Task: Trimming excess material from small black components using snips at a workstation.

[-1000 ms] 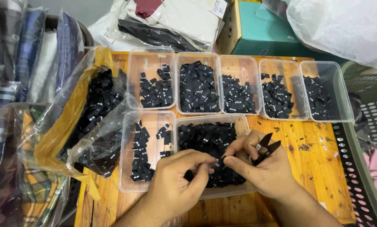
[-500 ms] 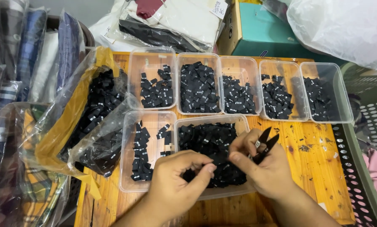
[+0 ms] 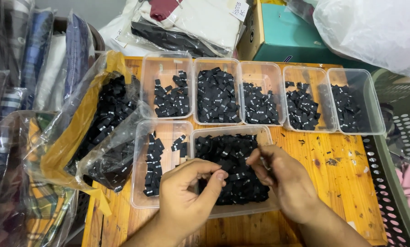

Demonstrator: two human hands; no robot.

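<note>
Both my hands hover over a clear plastic tub (image 3: 236,212) heaped with small black woven labels (image 3: 230,151) at the front of the wooden table (image 3: 337,187). My left hand (image 3: 184,194) has thumb and forefinger pinched together just above the pile, seemingly on one black label. A short gap separates it from my right hand (image 3: 289,183), whose fingers curl inward around small snips. Only a glint of the snips shows inside the palm.
A second tub (image 3: 138,201) with fewer labels sits left of my hands. Several more label tubs (image 3: 260,98) line the back. A plastic bag of labels (image 3: 106,119) lies at left, beside folded fabrics. A teal box (image 3: 296,36) and perforated basket (image 3: 397,151) stand behind and right.
My hands have drawn apart; before, their fingertips met on one label. The black snips that stuck out of my right hand are now tucked into the palm.
</note>
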